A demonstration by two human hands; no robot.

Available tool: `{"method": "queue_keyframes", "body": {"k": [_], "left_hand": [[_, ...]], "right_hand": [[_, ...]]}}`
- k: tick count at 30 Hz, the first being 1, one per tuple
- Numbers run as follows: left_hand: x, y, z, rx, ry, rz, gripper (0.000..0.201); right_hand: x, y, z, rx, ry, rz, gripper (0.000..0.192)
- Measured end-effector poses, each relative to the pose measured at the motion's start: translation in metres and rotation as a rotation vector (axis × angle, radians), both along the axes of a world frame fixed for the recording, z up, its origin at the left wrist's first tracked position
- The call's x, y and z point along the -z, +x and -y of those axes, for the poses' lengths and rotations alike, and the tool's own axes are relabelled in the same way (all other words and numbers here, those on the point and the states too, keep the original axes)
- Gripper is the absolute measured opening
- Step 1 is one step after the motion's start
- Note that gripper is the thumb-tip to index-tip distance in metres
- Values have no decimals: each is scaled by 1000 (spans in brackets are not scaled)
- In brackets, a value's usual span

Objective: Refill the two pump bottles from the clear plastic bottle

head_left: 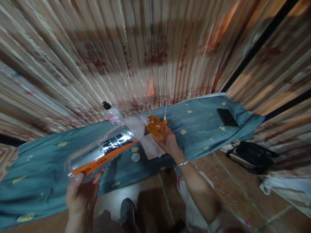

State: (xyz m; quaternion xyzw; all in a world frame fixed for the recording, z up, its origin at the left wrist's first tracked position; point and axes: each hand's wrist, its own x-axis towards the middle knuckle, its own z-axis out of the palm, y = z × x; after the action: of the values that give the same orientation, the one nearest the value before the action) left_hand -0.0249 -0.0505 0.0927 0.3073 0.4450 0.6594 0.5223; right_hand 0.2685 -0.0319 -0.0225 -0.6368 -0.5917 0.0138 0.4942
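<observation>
The fingers of the left hand [81, 191] are clenched around the base of a large clear plastic bottle [107, 149] with an orange and black label, tipped on its side so its neck meets the mouth of a small orange bottle [155, 127], which the fingers of the right hand [170, 142] grasp from below; a bangle [182, 163] circles that wrist. Both bottles are held just above a bench covered by a blue-grey cloth [43, 168] dotted with small yellow motifs. On the cloth, under the bottles, lie a pale textured rag [152, 147] and a round white cap [135, 157], just beside each other. A second clear bottle with a black cap [111, 114] stands at the far edge, partly hidden by the large one. A dark phone [227, 117] lies flat towards the right end, well apart from the hands. Behind the bench hangs a pleated curtain [145, 48] in cream and rust tones, strongly bent by the lens. The floor [233, 187] is brown tile; a black bag [255, 155] and some whitish material [286, 191] sit on it at the right. A grey shoe [127, 210] shows below. Whether liquid is passing between the bottles cannot be made out, and the label print is too blurred to read.
</observation>
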Motion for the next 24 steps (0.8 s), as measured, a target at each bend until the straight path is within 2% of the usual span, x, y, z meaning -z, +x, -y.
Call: {"method": "queue_keyframes", "body": {"k": [7,15,24], "left_hand": [[-12,10,4,-52,4,-60,55],[-8,7,5,-83,-8,-76,49],[-14,9,5,-78,3,-152,38]], "right_hand": [[2,-1,-1,16,18,73,71],[3,-9,-3,43,47,34,68],[10,-14,-9,38,41,11,86]]}}
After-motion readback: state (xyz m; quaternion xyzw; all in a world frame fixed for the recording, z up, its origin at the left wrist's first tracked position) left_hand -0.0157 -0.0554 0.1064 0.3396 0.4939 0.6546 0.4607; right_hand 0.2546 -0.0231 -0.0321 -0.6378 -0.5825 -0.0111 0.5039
